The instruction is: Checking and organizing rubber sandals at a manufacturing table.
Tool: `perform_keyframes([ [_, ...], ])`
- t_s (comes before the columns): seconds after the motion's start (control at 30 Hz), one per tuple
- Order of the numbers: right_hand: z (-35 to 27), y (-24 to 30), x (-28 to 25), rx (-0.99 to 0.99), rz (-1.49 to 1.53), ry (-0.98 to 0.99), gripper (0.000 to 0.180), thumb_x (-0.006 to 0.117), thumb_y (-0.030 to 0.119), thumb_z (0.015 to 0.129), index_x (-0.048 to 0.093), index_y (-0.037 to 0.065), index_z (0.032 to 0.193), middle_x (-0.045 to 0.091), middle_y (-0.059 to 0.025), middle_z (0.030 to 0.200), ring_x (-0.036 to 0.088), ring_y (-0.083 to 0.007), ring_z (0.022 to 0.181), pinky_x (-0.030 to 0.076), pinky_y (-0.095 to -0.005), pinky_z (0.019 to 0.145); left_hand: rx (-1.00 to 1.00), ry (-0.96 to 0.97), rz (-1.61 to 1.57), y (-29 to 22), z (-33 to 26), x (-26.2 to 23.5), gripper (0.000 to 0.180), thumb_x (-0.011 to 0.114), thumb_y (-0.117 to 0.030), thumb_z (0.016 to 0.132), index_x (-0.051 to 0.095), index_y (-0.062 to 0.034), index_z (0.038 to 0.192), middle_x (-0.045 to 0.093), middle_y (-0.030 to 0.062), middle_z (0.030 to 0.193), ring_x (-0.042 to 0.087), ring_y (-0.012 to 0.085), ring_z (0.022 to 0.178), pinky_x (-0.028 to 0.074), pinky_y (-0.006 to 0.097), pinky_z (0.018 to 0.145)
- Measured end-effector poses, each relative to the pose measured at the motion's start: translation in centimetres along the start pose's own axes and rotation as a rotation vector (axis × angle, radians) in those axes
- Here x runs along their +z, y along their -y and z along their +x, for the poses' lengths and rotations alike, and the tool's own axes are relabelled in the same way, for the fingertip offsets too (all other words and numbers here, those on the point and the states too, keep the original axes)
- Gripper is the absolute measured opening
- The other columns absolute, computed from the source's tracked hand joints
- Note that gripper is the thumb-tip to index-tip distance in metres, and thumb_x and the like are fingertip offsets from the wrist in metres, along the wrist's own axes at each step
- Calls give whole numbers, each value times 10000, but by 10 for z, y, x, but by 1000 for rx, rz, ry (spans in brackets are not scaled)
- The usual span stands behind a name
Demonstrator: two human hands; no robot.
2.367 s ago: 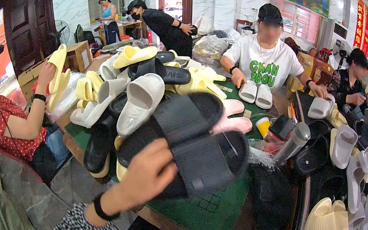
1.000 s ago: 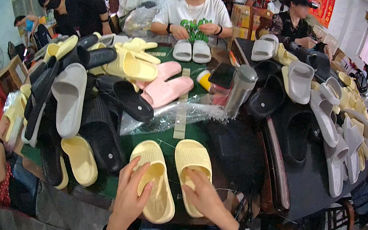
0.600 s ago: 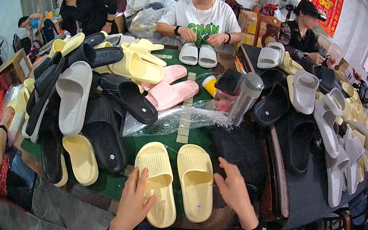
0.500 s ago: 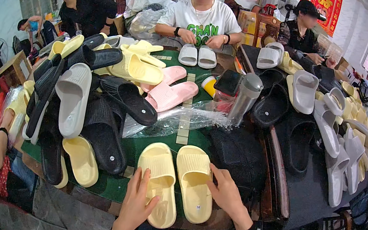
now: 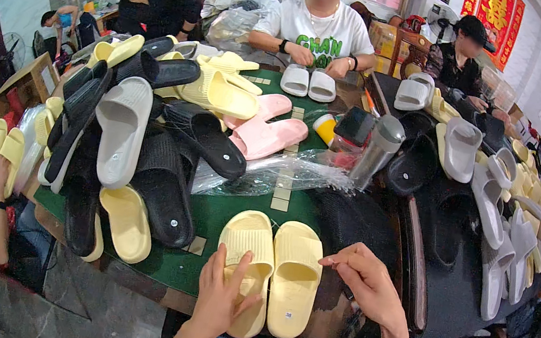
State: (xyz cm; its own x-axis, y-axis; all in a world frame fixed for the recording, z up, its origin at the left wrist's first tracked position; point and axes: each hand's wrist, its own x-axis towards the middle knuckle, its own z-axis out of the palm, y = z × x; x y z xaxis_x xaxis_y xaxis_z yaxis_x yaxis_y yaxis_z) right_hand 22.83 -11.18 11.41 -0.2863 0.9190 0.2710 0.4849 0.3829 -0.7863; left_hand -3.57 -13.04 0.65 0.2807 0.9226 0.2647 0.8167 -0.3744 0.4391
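Note:
Two pale yellow slide slippers stand side by side at the table's near edge, toes pointing away from me. My left hand (image 5: 219,297) lies over the left slipper (image 5: 250,236), thumb and fingers spread, touching its strap and footbed. Just right of the strap of the right slipper (image 5: 293,285) is my right hand (image 5: 369,284), its fingertips drawn together in a pinch; whether anything small is between them cannot be made out. A small white size sticker (image 5: 289,315) shows on the right slipper's heel.
Heaped black, grey and yellow slippers (image 5: 119,131) cover the left side. Pink slippers (image 5: 269,133), crumpled clear plastic (image 5: 269,176), a phone (image 5: 353,126) and a steel flask (image 5: 378,152) lie ahead. More slippers (image 5: 495,209) fill the right table. Co-workers sit around; one across handles grey slippers (image 5: 309,83).
My right hand has come off the right slipper and drawn right, its fingers now pinched. The two slippers stand closer together. At far left, a co-worker's hand now holds up a yellow pair.

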Motion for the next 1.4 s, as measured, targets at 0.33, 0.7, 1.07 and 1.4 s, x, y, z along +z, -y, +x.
perform_keyframes([
  [0.33, 82, 104, -16, -167, 61, 361, 149, 509, 20, 970, 654, 9, 1007, 679, -48, 926, 647, -107, 813, 526, -242, 625, 57, -146, 19, 1, 0, 18, 806, 722, -391, 820, 357, -88, 1472, 230, 368, 1446, 318, 526, 1281, 298, 589, 1050],
  [0.7, 124, 137, -90, -821, 603, -296, 344, 472, 142, 1023, 520, -40, 1310, 591, -171, 1285, 611, -212, 1157, 507, -295, 1010, 18, -82, 19, 2, -1, 18, 833, 711, -407, 829, 316, -73, 1481, 158, 363, 1485, 253, 542, 1328, 267, 608, 1079],
  [1.07, 87, -123, 7, 349, 673, -647, 136, 618, 138, 942, 687, 53, 1022, 638, -85, 1107, 621, -134, 955, 511, -312, 870, 16, -101, 2, -1, 1, 16, 848, 762, -341, 794, 323, -93, 1475, 173, 347, 1478, 264, 536, 1318, 287, 598, 1066],
  [1.4, 130, -152, 2, 300, -196, -329, 161, 625, 55, 872, 710, -53, 955, 712, -171, 846, 701, -204, 696, 546, -303, 652, 46, -65, -39, -1, 1, 17, 853, 785, -297, 775, 323, -108, 1467, 168, 339, 1475, 262, 553, 1318, 307, 598, 1077],
])
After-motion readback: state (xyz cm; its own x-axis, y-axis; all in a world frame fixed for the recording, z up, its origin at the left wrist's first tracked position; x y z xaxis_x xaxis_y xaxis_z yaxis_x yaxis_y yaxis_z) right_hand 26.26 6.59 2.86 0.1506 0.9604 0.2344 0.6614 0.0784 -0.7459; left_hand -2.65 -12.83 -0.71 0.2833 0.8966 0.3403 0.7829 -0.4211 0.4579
